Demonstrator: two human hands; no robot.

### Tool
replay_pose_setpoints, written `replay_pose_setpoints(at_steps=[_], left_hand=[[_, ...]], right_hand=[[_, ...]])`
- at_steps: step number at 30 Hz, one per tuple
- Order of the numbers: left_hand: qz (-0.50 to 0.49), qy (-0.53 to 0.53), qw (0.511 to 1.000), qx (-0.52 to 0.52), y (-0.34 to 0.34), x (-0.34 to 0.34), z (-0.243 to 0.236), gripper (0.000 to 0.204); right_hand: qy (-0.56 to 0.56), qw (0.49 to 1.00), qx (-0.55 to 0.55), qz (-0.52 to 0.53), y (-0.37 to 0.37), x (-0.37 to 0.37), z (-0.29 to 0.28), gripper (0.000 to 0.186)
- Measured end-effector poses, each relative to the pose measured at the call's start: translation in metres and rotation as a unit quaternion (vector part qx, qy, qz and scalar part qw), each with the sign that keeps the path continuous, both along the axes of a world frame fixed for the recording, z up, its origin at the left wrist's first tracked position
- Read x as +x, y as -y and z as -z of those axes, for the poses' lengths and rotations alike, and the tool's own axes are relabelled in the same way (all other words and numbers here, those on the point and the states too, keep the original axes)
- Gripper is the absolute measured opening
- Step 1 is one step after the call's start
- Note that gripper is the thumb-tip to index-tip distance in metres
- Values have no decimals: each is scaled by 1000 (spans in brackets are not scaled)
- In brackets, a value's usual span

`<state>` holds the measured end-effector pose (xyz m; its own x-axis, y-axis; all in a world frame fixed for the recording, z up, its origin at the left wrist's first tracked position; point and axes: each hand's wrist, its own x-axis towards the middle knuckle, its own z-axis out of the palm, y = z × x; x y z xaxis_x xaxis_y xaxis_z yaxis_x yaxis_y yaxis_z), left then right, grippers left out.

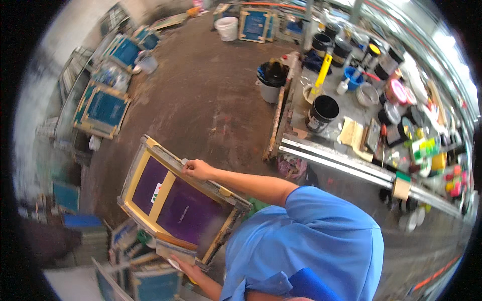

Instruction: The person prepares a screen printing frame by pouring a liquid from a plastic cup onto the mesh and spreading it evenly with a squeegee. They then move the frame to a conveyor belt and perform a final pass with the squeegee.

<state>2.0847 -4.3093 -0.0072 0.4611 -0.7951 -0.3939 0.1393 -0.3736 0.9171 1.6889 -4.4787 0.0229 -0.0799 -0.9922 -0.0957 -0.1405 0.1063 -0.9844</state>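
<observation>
The right hand point(199, 170) grips a rough-edged, rectangular purple-panelled frame point(175, 203); left hand's point(188, 270) hold is unclear.

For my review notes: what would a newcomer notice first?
The purple rectangular screen with yellow tape, lower left of centre, in a grimy frame between both hands. Next, the bright blue cloth shirt at lower centre. Then the long yellow tool, upper right, above a round black bucket.

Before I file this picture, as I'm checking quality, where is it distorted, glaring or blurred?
Head view: fisheye bending toward the rim, corners black; head view, upper right: washed-out glare; head view, right edge: bright pink containers look soft; head view, left of centre: purple framed panel reads clearer.
</observation>
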Motion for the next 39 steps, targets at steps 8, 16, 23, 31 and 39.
replay_pose_setpoints(at_steps=[8, 16, 23, 31, 39], left_hand=[[156, 25, 987, 42, 292, -93, -6, 91], [279, -44, 959, 7, 523, -244, 5, 95], [439, -47, 897, 33, 648, -392, 19, 85], [628, -28, 776, 40, 812, -634, 15, 82], [777, -36, 617, 119, 831, -830, 29, 79]], right_hand=[[18, 958, 86, 275, 100, -111, 35, 27], [31, 929, 6, 369, 239, -246, 27, 23], [34, 853, 26, 520, 242, -343, 57, 26], [88, 692, -43, 715, 272, -409, 44, 16], [59, 416, -7, 907, 253, -424, 82, 22]])
